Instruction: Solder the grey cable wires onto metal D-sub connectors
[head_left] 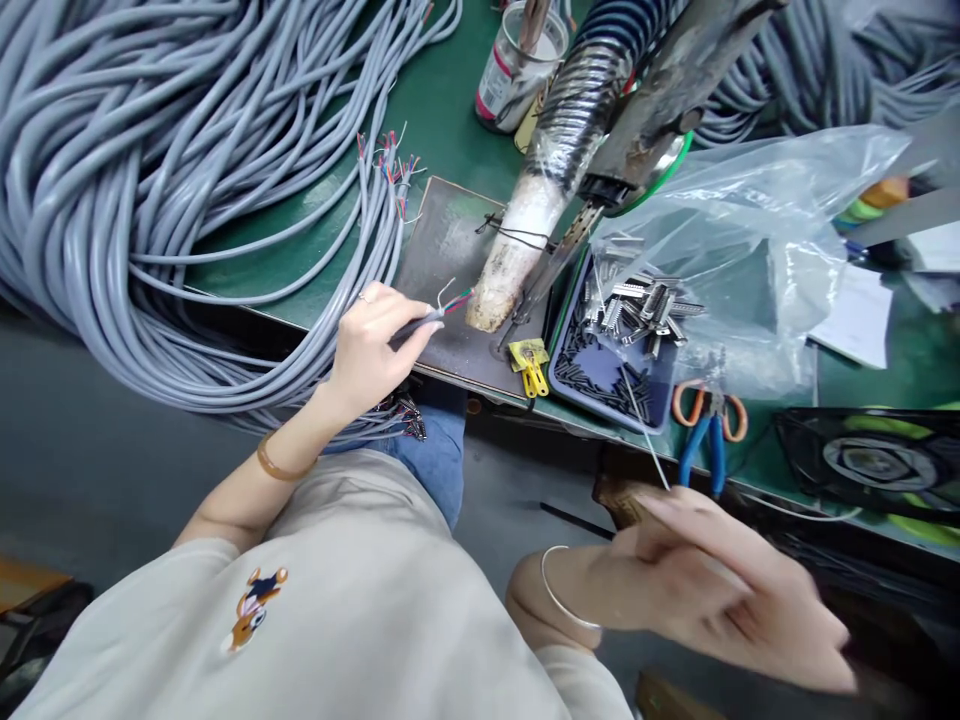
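Observation:
My left hand (382, 345) is closed round the end of a grey cable (420, 323), thumb and fingers pinching it. Thin coloured wires (459, 300) fan out of its stripped end, close to the tip of a soldering iron (559, 262) fixed above the board. Lower right, my right hand (720, 580) is blurred by motion, its fingers curled. A thin silvery wire (646, 430) runs from its fingertips up over a blue tray (600, 400). That tray holds metal connector pieces (652, 305) and small black parts (581, 375).
Bundled grey cables (187, 200) cover the left side. A ribbed hose (585, 110) with a white-wrapped end hangs over a dark board (450, 235). Around the tray are a yellow clip (531, 365), blue-handled pliers (705, 440), a plastic bag (757, 260), a jar (517, 75) and a black fan (877, 460).

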